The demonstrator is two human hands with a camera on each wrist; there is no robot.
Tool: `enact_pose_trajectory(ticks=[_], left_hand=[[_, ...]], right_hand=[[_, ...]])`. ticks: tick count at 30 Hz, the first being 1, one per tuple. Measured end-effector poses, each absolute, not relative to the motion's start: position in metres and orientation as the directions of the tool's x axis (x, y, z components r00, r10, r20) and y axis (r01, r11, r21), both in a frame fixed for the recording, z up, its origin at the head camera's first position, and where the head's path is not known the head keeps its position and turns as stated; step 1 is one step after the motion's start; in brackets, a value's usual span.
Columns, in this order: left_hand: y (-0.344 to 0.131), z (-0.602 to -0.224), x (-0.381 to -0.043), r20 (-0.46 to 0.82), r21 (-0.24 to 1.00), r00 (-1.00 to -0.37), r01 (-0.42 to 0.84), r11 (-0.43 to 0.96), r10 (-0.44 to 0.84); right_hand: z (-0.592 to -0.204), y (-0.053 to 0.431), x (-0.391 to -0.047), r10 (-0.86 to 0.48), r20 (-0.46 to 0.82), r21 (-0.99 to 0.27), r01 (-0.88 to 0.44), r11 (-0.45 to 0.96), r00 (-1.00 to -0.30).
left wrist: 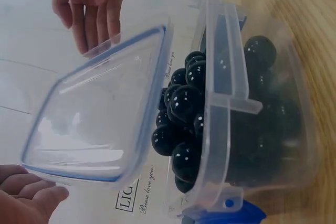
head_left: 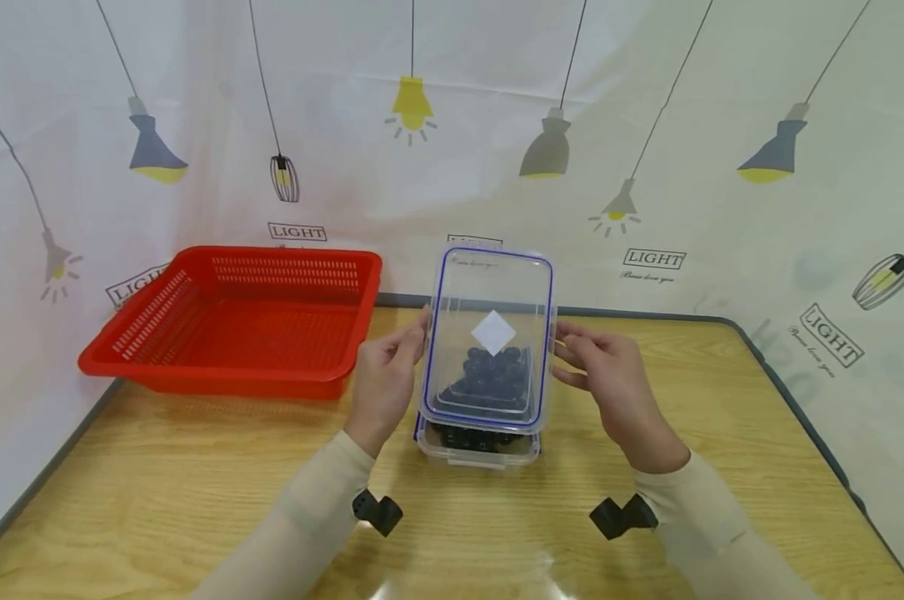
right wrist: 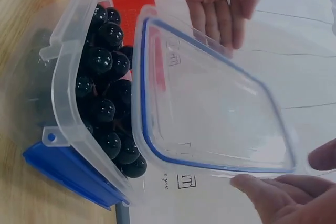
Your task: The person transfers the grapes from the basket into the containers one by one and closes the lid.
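Observation:
My left hand [head_left: 382, 379] and right hand [head_left: 620, 387] hold a clear lid [head_left: 462, 292] between them by its side edges. It has a blue seal and a white diamond mark [head_left: 493, 333]. The lid is tilted above a clear plastic food container [head_left: 481, 457], apart from its rim at the near side. Glossy black balls, like grapes [left wrist: 186, 103], are heaped above the container's rim. A blue latch [right wrist: 73, 177] hangs down on one side of the container. In both wrist views, the far hand's fingers lie straight along the lid's edge.
A red plastic basket [head_left: 234, 379] stands at the back left of the wooden table [head_left: 197, 483]. Behind the table hangs a white cloth [head_left: 481, 192] printed with lamps. A dark edging [head_left: 789, 400] runs around the table.

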State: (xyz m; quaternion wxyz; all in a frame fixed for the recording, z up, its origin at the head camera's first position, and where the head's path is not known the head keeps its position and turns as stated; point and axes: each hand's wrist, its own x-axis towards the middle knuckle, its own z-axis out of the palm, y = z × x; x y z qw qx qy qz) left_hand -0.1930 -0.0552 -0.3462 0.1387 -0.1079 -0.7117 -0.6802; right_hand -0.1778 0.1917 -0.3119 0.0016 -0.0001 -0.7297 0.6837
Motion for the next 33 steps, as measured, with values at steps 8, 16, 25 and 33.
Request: enact_pose_trajectory(ticks=[8,16,25,33], left_hand=[[-0.054,-0.341,-0.188,0.503,0.861,-0.864,0.499,-0.097,0.021],[-0.052,-0.338,-0.187,0.621,0.781,-0.783,0.613,-0.116,0.039],[-0.055,-0.347,-0.188,0.628,0.743,-0.777,0.581,-0.332,0.045],[-0.059,-0.355,-0.188,0.588,0.763,-0.809,0.545,-0.347,0.021]], right_hand=[[-0.317,0.188,-0.173,0.015,0.317,-0.946,-0.317,-0.061,-0.948],[-0.326,0.185,-0.175,0.054,0.518,-0.844,-0.520,-0.129,-0.854],[-0.337,0.184,-0.180,0.084,0.651,-0.709,-0.644,-0.286,-0.754],[-0.346,0.175,-0.182,0.066,0.597,-0.772,-0.594,-0.227,-0.800]])
